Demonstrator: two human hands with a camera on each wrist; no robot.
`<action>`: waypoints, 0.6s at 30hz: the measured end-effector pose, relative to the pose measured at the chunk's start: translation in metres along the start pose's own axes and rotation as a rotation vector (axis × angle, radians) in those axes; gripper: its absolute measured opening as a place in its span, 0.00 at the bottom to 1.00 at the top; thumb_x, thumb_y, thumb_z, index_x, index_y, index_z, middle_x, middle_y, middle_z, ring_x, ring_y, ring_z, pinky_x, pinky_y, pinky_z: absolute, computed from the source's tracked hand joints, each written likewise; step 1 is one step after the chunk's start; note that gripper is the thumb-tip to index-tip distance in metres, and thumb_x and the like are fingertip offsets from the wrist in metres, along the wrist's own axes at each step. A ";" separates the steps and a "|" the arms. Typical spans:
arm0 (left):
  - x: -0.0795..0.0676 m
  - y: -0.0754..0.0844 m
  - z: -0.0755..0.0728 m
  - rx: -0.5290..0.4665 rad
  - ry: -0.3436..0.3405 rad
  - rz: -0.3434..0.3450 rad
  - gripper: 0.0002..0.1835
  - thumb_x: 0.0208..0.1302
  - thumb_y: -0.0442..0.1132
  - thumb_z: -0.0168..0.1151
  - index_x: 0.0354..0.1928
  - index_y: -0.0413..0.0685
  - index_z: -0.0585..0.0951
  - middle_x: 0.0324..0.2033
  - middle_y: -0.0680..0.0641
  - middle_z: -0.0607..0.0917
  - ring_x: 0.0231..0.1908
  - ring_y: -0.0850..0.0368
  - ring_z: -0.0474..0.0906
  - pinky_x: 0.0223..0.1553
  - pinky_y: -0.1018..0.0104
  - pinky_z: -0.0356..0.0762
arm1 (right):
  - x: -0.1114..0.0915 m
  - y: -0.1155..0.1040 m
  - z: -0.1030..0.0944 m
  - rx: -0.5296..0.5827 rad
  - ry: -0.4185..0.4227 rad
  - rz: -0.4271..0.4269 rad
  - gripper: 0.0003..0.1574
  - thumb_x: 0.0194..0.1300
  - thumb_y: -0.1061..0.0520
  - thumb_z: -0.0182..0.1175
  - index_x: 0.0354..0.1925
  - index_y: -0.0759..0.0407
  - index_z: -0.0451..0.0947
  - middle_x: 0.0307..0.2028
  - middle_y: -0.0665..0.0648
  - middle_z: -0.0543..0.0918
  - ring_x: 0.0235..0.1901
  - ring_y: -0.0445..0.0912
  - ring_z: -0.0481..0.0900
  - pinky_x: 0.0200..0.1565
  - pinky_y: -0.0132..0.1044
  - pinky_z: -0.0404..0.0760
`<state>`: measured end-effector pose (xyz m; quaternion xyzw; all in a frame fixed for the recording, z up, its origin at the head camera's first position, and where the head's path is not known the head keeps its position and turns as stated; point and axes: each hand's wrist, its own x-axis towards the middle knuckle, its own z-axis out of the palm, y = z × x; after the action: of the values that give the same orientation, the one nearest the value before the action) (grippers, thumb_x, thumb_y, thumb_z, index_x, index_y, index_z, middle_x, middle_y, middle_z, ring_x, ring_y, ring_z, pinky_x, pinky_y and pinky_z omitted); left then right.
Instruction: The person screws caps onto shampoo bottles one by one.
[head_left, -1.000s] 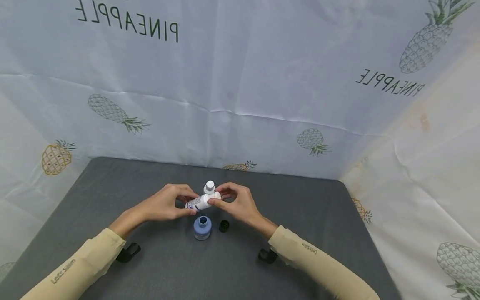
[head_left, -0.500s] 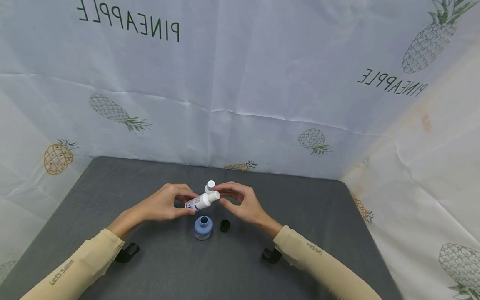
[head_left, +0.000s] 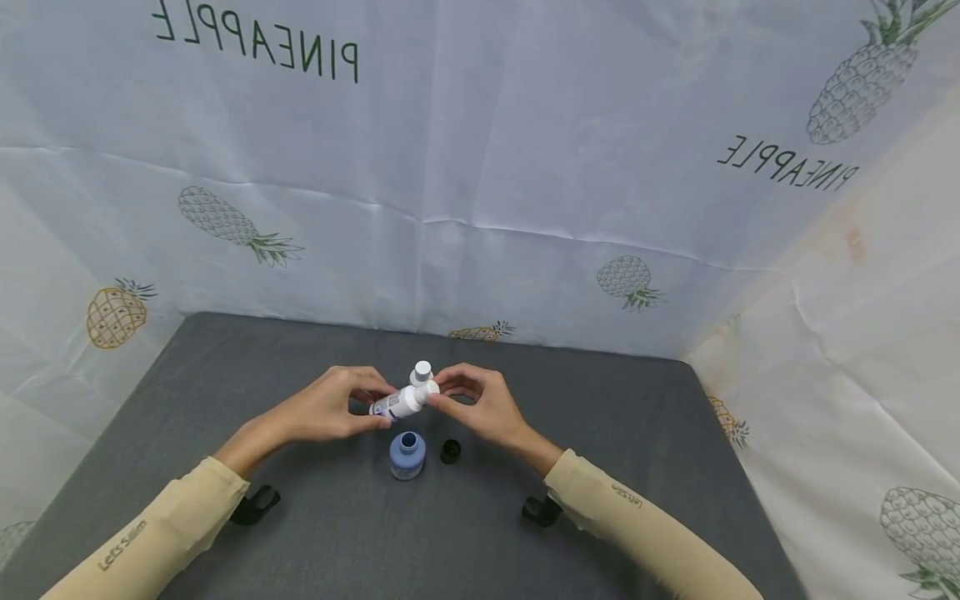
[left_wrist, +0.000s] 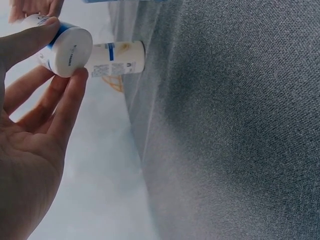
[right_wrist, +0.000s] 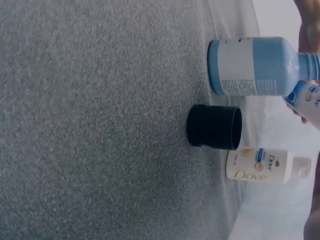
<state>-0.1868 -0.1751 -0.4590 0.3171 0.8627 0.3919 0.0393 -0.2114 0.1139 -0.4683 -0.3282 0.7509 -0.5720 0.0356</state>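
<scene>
My left hand point(head_left: 330, 406) grips a small white bottle point(head_left: 397, 406) near its base, thumb on one side and fingers on the other. The bottle tilts above the table, its cap end toward the right. At its white cap point(head_left: 428, 390), my right hand point(head_left: 480, 406) pinches with thumb and fingers. Just behind stands a second white bottle point(head_left: 422, 375), marked Dove in the right wrist view, with its cap on. Nearer to me, a blue bottle point(head_left: 407, 458) stands upright with an uncapped neck. A black cap point(head_left: 450, 451) lies to its right, open end up.
A dark grey table point(head_left: 360, 533) bears all of this. Behind it hangs a pale curtain point(head_left: 487, 150) with pineapple prints. Black wrist straps point(head_left: 255, 505) show under both sleeves.
Half a second ago my right thumb and fingers had come apart off the held bottle's cap; now they pinch it again. My left hand keeps its grip, and the standing things stay put.
</scene>
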 end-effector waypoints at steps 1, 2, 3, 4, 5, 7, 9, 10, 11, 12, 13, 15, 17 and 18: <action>0.000 0.000 0.000 0.002 0.001 0.000 0.19 0.66 0.42 0.80 0.56 0.45 0.91 0.47 0.50 0.91 0.44 0.62 0.87 0.47 0.52 0.93 | 0.000 -0.001 0.001 -0.009 0.011 0.012 0.13 0.69 0.66 0.73 0.51 0.66 0.86 0.47 0.67 0.90 0.44 0.38 0.89 0.53 0.38 0.93; 0.000 0.000 0.000 0.002 0.001 0.000 0.18 0.66 0.42 0.80 0.56 0.45 0.91 0.47 0.50 0.91 0.44 0.62 0.87 0.47 0.52 0.93 | 0.001 -0.001 0.001 -0.018 0.023 0.023 0.12 0.69 0.65 0.74 0.49 0.65 0.86 0.46 0.67 0.90 0.43 0.38 0.89 0.52 0.38 0.93; 0.000 0.000 0.000 0.001 0.002 0.000 0.18 0.66 0.42 0.80 0.56 0.45 0.91 0.47 0.50 0.91 0.44 0.62 0.87 0.47 0.52 0.93 | 0.001 -0.002 0.002 -0.028 0.034 0.034 0.11 0.68 0.65 0.74 0.48 0.65 0.86 0.45 0.66 0.90 0.42 0.38 0.89 0.52 0.38 0.93; 0.000 0.000 0.000 0.000 0.003 0.000 0.18 0.66 0.42 0.79 0.56 0.45 0.91 0.47 0.50 0.91 0.44 0.62 0.87 0.48 0.52 0.93 | 0.001 -0.003 0.002 -0.037 0.044 0.044 0.10 0.68 0.64 0.75 0.47 0.64 0.87 0.43 0.66 0.90 0.41 0.38 0.89 0.51 0.37 0.93; 0.000 0.000 0.001 -0.001 0.003 0.000 0.18 0.66 0.42 0.79 0.56 0.45 0.91 0.47 0.50 0.91 0.45 0.62 0.87 0.48 0.52 0.93 | 0.001 -0.003 0.003 -0.044 0.054 0.053 0.09 0.68 0.64 0.75 0.45 0.64 0.86 0.42 0.65 0.90 0.40 0.38 0.89 0.50 0.37 0.93; 0.000 0.000 0.001 -0.004 0.005 0.001 0.18 0.67 0.42 0.79 0.56 0.45 0.91 0.47 0.51 0.91 0.45 0.62 0.87 0.48 0.52 0.93 | 0.001 -0.004 0.004 -0.058 0.069 0.067 0.08 0.68 0.63 0.75 0.43 0.63 0.86 0.40 0.64 0.90 0.39 0.38 0.89 0.49 0.37 0.93; 0.001 0.000 0.002 -0.004 0.006 0.002 0.18 0.66 0.42 0.79 0.56 0.45 0.91 0.47 0.51 0.91 0.45 0.62 0.87 0.48 0.52 0.93 | 0.001 -0.004 0.004 -0.068 0.077 0.083 0.08 0.67 0.62 0.76 0.42 0.62 0.86 0.40 0.64 0.90 0.38 0.38 0.89 0.48 0.37 0.93; 0.001 0.000 0.002 -0.004 0.006 0.004 0.18 0.66 0.42 0.80 0.56 0.45 0.91 0.47 0.51 0.91 0.45 0.61 0.87 0.48 0.52 0.93 | 0.001 -0.004 0.004 -0.073 0.079 0.087 0.08 0.67 0.62 0.76 0.42 0.62 0.86 0.40 0.63 0.90 0.38 0.38 0.90 0.48 0.37 0.93; 0.001 0.000 0.002 -0.002 0.007 0.005 0.18 0.66 0.42 0.80 0.56 0.45 0.91 0.47 0.51 0.91 0.45 0.61 0.87 0.48 0.53 0.93 | 0.001 -0.004 0.004 -0.075 0.080 0.091 0.08 0.68 0.62 0.76 0.41 0.62 0.86 0.40 0.63 0.90 0.38 0.37 0.90 0.47 0.37 0.93; 0.001 0.000 0.002 0.001 0.007 0.007 0.18 0.66 0.42 0.80 0.56 0.45 0.91 0.46 0.50 0.91 0.45 0.61 0.87 0.48 0.54 0.93 | 0.001 -0.004 0.004 -0.077 0.080 0.091 0.08 0.68 0.61 0.76 0.41 0.62 0.86 0.39 0.63 0.90 0.38 0.38 0.90 0.47 0.38 0.93; 0.002 0.000 0.003 0.004 0.007 0.008 0.19 0.66 0.42 0.80 0.56 0.45 0.91 0.46 0.50 0.91 0.44 0.61 0.87 0.48 0.54 0.93 | 0.000 -0.005 0.004 -0.078 0.081 0.095 0.08 0.68 0.61 0.76 0.41 0.62 0.86 0.39 0.63 0.90 0.38 0.37 0.90 0.47 0.38 0.93; 0.002 0.000 0.003 0.012 0.007 0.007 0.19 0.65 0.42 0.80 0.56 0.44 0.91 0.46 0.50 0.91 0.44 0.61 0.87 0.48 0.55 0.93 | 0.000 -0.005 0.004 -0.081 0.081 0.095 0.08 0.68 0.61 0.75 0.41 0.62 0.86 0.39 0.63 0.90 0.38 0.38 0.90 0.46 0.39 0.93; 0.002 0.000 0.003 0.017 0.007 0.006 0.19 0.65 0.41 0.80 0.56 0.44 0.91 0.46 0.50 0.91 0.44 0.61 0.87 0.48 0.55 0.93 | 0.000 -0.005 0.004 -0.081 0.082 0.097 0.07 0.68 0.61 0.75 0.41 0.62 0.86 0.39 0.63 0.90 0.38 0.38 0.90 0.46 0.41 0.94; 0.002 0.000 0.003 0.019 0.008 0.005 0.19 0.65 0.42 0.80 0.56 0.44 0.91 0.46 0.51 0.91 0.44 0.61 0.87 0.48 0.54 0.93 | 0.000 -0.005 0.005 -0.081 0.084 0.098 0.07 0.68 0.61 0.75 0.41 0.62 0.86 0.39 0.63 0.90 0.38 0.38 0.90 0.46 0.42 0.94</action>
<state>-0.1874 -0.1724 -0.4607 0.3182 0.8656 0.3852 0.0319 -0.2068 0.1095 -0.4651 -0.2681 0.7895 -0.5518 0.0188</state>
